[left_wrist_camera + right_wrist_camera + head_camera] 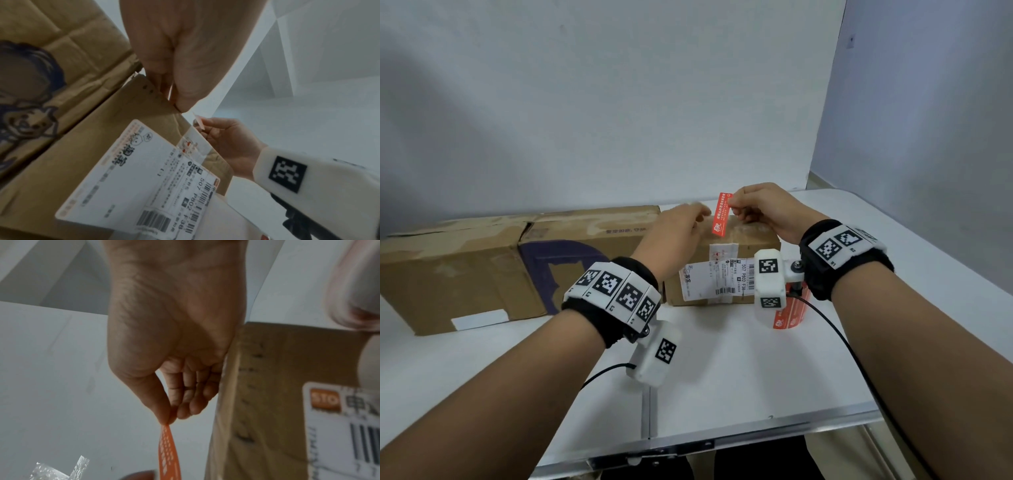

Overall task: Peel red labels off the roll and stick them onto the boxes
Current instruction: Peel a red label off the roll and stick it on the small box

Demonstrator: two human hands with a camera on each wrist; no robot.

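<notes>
Head view bright, even, soft light from above; faint shadows on the white table (739, 370) under the forearms, wall curves w/ wide-angle bend at edges. Left fingers (697, 210) motion-blurred. Left wrist view dim, greyish, noisy, soft. Right wrist view brighter but smeared; shipping label (345, 426) & top-right corner out of focus.

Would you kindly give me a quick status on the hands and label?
Right hand pinches red label above small box. Left hand open beside it. Label not stuck yet. Nothing in the way.
</notes>
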